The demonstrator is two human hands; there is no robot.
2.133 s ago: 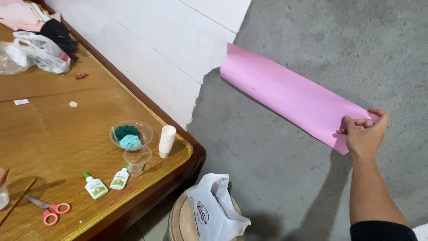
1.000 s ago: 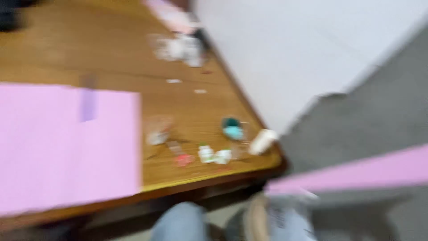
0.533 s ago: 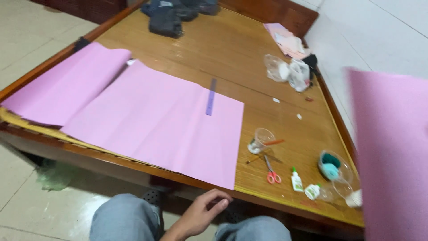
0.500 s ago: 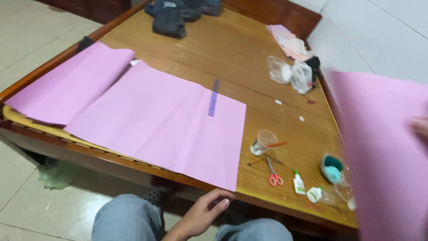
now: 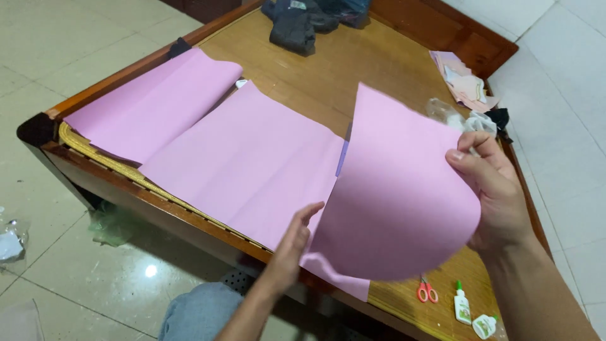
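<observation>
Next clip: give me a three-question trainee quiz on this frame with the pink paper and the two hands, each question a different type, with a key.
1. True or false: the right hand grips the curled pink sheet at its right edge.
2. Multiple choice: the scissors with red handles lie
A. on the flat pink sheets
B. on the wooden table near the glue bottle, at the near right corner
C. on the floor
3. Fill in: the left hand touches the curled sheet at its lower ____ edge.

Key:
1. True; the thumb and fingers pinch the edge.
2. B; they lie on the wooden table beside the small glue bottle.
3. Left.
</observation>
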